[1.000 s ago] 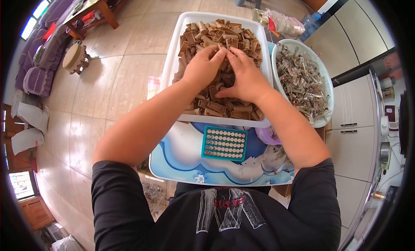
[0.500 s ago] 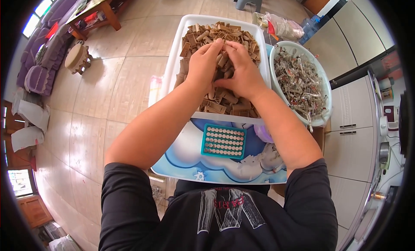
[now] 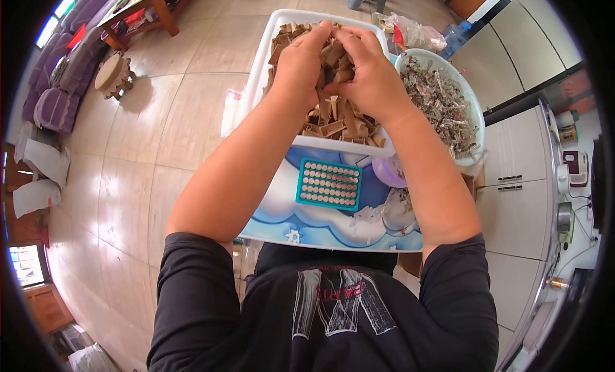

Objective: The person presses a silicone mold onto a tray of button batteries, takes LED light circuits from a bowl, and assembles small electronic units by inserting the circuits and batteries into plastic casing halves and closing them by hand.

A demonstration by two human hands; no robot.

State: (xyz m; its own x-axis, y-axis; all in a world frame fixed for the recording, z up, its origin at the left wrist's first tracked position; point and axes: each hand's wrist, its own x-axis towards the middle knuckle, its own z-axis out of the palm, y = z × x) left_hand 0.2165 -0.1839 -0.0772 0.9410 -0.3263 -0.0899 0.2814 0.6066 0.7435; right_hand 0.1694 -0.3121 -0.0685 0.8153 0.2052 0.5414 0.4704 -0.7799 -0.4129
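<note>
A white plastic bin (image 3: 255, 93) is heaped with small, hollow brown pieces (image 3: 333, 127). Both my hands reach over its far part and curve around a cluster of these pieces. My left hand (image 3: 300, 63) is on the left side of the cluster, its thumb pointing away from me and its other fingers mostly hidden below. On the right, my right hand (image 3: 377, 74) curls its fingers over the pieces, its thumb pressed toward the middle. Nearer me a teal tray (image 3: 298, 183) holds rows of small, round, pale pieces.
A pale green tub (image 3: 477, 109) full of tangled clear plastic bits stands right of the bin. A purple bowl (image 3: 384, 173) sits partly behind my right forearm on the blue patterned tabletop (image 3: 275, 226). White cabinets (image 3: 516, 205) line the right side; a round stool (image 3: 114, 74) stands left.
My hands have moved slightly farther away and apart, still around the brown pieces. The bin, teal tray and tabletop appear higher in the picture, as the view has shifted.
</note>
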